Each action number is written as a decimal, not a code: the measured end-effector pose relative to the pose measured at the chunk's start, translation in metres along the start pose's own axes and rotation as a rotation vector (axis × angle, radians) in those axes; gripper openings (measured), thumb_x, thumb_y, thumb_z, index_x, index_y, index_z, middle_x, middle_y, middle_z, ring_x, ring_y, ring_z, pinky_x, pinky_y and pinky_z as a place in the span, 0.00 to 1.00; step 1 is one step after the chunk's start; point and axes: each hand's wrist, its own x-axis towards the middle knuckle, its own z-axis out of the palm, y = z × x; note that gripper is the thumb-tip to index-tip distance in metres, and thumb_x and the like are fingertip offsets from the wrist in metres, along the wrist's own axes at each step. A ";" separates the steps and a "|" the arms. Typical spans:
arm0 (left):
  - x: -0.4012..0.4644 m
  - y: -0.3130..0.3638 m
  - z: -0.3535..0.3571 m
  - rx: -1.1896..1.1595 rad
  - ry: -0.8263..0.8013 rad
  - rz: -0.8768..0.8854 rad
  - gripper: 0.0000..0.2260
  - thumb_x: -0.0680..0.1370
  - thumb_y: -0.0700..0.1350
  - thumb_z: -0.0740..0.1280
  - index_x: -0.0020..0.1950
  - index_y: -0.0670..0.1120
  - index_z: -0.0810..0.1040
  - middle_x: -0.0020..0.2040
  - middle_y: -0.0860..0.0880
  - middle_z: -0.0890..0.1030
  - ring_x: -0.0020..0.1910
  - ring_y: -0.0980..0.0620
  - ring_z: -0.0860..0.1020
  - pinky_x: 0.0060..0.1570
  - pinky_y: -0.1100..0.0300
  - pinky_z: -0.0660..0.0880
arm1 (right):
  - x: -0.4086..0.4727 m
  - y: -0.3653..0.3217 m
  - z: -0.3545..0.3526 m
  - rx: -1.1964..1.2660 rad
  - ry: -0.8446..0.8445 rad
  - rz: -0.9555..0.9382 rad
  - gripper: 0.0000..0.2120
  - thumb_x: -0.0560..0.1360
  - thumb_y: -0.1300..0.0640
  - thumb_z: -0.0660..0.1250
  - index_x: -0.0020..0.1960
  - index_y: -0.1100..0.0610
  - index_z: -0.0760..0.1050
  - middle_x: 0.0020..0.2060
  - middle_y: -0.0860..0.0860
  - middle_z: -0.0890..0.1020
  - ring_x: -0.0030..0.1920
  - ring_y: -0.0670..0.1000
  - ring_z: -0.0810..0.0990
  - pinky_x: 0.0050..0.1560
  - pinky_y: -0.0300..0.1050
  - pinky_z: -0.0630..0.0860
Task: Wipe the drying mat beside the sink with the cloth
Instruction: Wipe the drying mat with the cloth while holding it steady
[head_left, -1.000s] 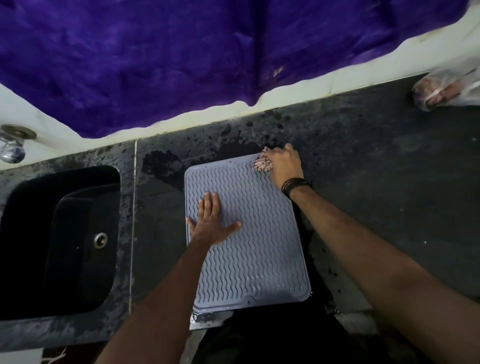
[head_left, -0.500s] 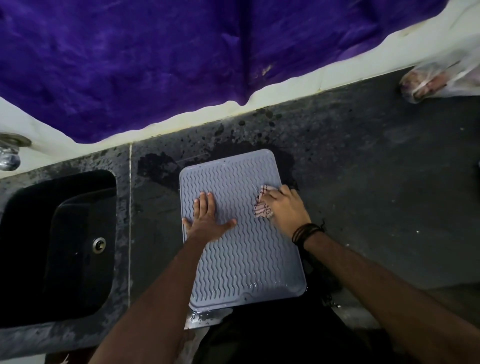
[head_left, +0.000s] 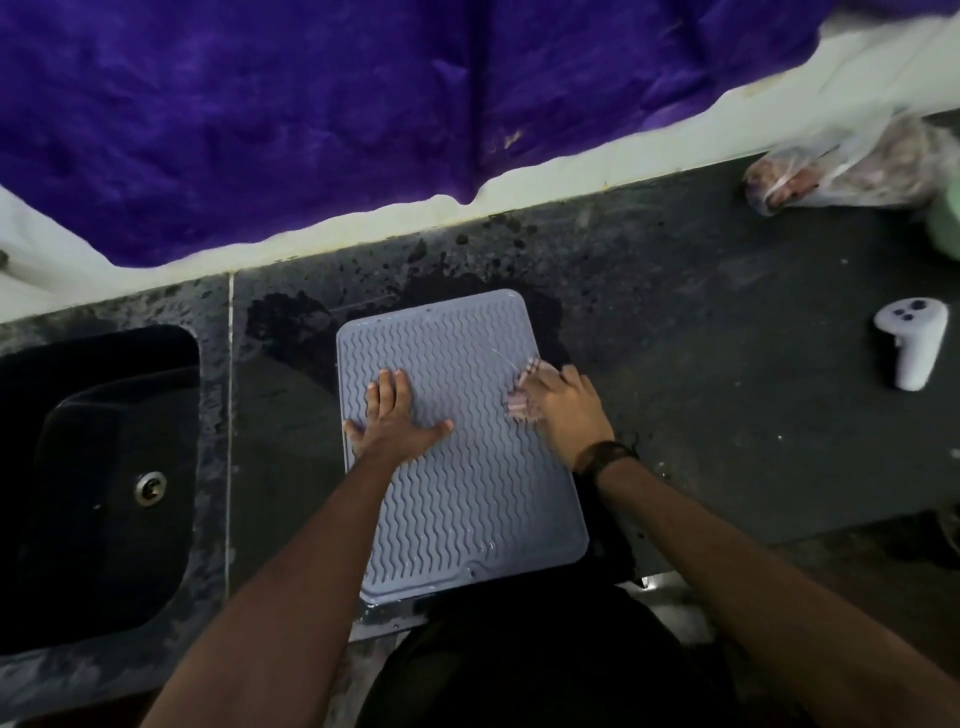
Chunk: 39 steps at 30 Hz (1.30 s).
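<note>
From the head view, your left hand (head_left: 396, 423) lies flat with fingers spread on the grey mat (head_left: 462, 447), just right of the sink (head_left: 98, 483). Your right hand (head_left: 569, 410) presses the bunched cloth (head_left: 522, 400) onto the mat's right edge.

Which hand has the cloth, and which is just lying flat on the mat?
The right hand, with the dark wristband, grips the cloth at the mat's right edge. The left hand lies flat with fingers spread, holding nothing.
</note>
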 end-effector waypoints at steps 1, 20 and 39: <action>-0.001 0.000 0.000 -0.006 0.000 0.003 0.52 0.74 0.74 0.62 0.81 0.53 0.31 0.80 0.52 0.28 0.80 0.49 0.32 0.76 0.33 0.44 | -0.020 -0.002 0.003 0.022 -0.002 0.004 0.27 0.70 0.66 0.64 0.68 0.53 0.71 0.70 0.50 0.70 0.61 0.58 0.69 0.58 0.51 0.68; -0.004 -0.003 0.001 -0.058 -0.003 0.023 0.53 0.74 0.73 0.63 0.81 0.51 0.31 0.80 0.52 0.28 0.80 0.48 0.31 0.74 0.30 0.40 | -0.031 -0.042 0.011 0.012 -0.006 0.116 0.27 0.68 0.66 0.68 0.67 0.55 0.73 0.66 0.53 0.74 0.58 0.59 0.70 0.57 0.52 0.71; -0.006 0.001 0.002 -0.049 0.017 -0.002 0.55 0.73 0.74 0.63 0.81 0.51 0.30 0.80 0.53 0.29 0.80 0.49 0.31 0.74 0.30 0.41 | 0.017 -0.094 0.016 0.028 -0.023 0.042 0.24 0.75 0.66 0.61 0.70 0.55 0.70 0.71 0.53 0.69 0.66 0.59 0.67 0.68 0.52 0.65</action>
